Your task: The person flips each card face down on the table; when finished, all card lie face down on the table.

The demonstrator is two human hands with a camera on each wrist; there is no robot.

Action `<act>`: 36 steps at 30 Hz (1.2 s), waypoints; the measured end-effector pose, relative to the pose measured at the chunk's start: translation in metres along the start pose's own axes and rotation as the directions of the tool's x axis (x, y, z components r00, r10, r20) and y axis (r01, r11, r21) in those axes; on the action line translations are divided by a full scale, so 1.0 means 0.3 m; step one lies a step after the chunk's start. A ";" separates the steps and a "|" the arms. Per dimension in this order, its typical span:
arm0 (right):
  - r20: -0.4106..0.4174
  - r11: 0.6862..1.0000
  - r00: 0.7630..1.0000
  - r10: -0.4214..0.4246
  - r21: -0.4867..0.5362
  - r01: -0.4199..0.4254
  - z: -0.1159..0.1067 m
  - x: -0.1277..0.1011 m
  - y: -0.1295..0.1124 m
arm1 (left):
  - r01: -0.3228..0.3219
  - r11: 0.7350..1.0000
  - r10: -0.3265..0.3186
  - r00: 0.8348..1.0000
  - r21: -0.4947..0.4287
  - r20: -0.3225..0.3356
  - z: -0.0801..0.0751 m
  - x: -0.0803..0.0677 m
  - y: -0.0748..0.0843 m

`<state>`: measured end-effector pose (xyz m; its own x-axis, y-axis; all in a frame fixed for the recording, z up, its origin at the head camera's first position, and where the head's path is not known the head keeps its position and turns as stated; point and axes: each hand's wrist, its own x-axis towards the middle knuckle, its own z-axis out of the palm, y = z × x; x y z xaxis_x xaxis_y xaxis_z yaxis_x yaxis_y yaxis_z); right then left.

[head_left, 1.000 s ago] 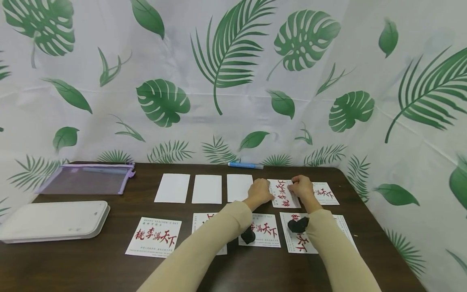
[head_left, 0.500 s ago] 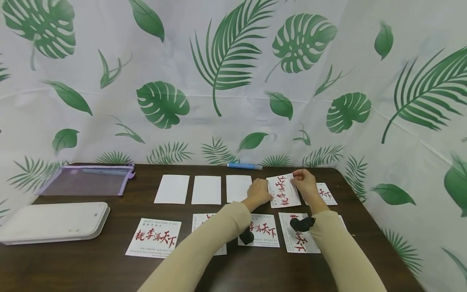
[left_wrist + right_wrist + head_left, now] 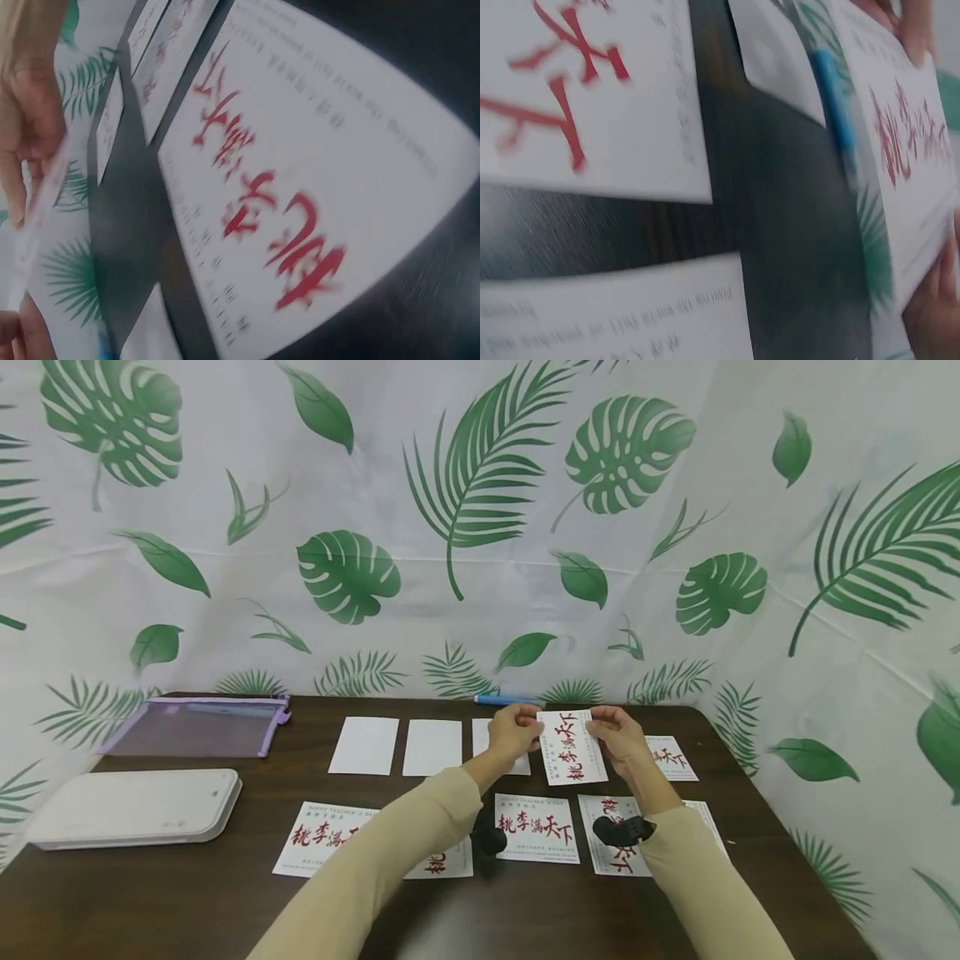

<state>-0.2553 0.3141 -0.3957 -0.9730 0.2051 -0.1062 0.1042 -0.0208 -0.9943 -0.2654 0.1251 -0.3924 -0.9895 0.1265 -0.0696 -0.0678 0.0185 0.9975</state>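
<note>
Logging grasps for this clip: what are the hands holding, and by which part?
Both hold one printed card, lifted off the table: the left hand pinches its left edge, the right hand its right edge.

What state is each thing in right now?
Held card: lifted off the table, printed side up.
Left hand: pinches its left edge.
Right hand: pinches its right edge.
Blank cards: flat.
Zip pouch: flat.
Blue pen: lying down.

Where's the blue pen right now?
Head view: blue pen lies at the table's far edge, by the leaf backdrop, just behind the lifted card.
</note>
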 end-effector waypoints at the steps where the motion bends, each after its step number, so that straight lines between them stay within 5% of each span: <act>1: -0.022 1.000 1.000 -0.020 -0.024 0.019 0.012 -0.004 0.003 | -0.002 1.000 0.002 1.000 0.005 -0.015 -0.007 0.003 0.002; 4: -0.094 0.983 0.986 -0.136 -0.138 0.122 0.060 -0.024 0.015 | -0.022 0.999 0.024 0.997 0.031 -0.076 -0.028 0.015 0.014; 6: -0.112 0.944 0.962 -0.251 -0.250 0.217 0.099 -0.044 0.021 | -0.051 0.998 0.055 0.991 0.042 -0.123 -0.038 0.025 0.023; 10: -0.014 0.779 0.884 -0.467 -0.478 0.404 0.178 -0.090 0.029 | -0.109 0.993 0.115 0.979 0.047 -0.167 -0.041 0.033 0.044; 15: 0.098 0.549 0.751 -0.654 -0.622 0.559 0.228 -0.119 0.037 | -0.157 0.988 0.157 0.976 0.012 -0.149 -0.018 0.024 0.069; 18: 0.112 0.445 0.667 -0.737 -0.663 0.602 0.229 -0.120 0.027 | -0.200 0.980 0.199 0.970 0.005 -0.136 -0.005 0.018 0.088; 20: 0.102 0.409 0.627 -0.772 -0.676 0.613 0.222 -0.116 0.015 | -0.229 0.973 0.229 0.965 0.013 -0.128 0.000 0.017 0.099; 23: 0.041 0.435 0.624 -0.780 -0.681 0.589 0.204 -0.104 -0.006 | -0.254 0.966 0.258 0.957 0.049 -0.132 0.000 0.018 0.101; 31: -0.158 0.750 0.829 -0.537 -0.538 0.384 0.158 -0.083 -0.035 | -0.095 0.979 0.127 0.976 0.179 -0.179 -0.016 0.002 0.012; 36: -0.206 0.849 0.882 -0.425 -0.429 0.309 0.139 -0.070 -0.026 | -0.068 0.976 0.108 0.975 0.207 -0.192 -0.007 -0.015 -0.016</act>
<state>-0.2442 0.2693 -0.3859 -0.8596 0.3911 0.3288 -0.1236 0.4654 -0.8765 -0.2610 0.1223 -0.3968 -0.9970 -0.0654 0.0421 0.0271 0.2148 0.9763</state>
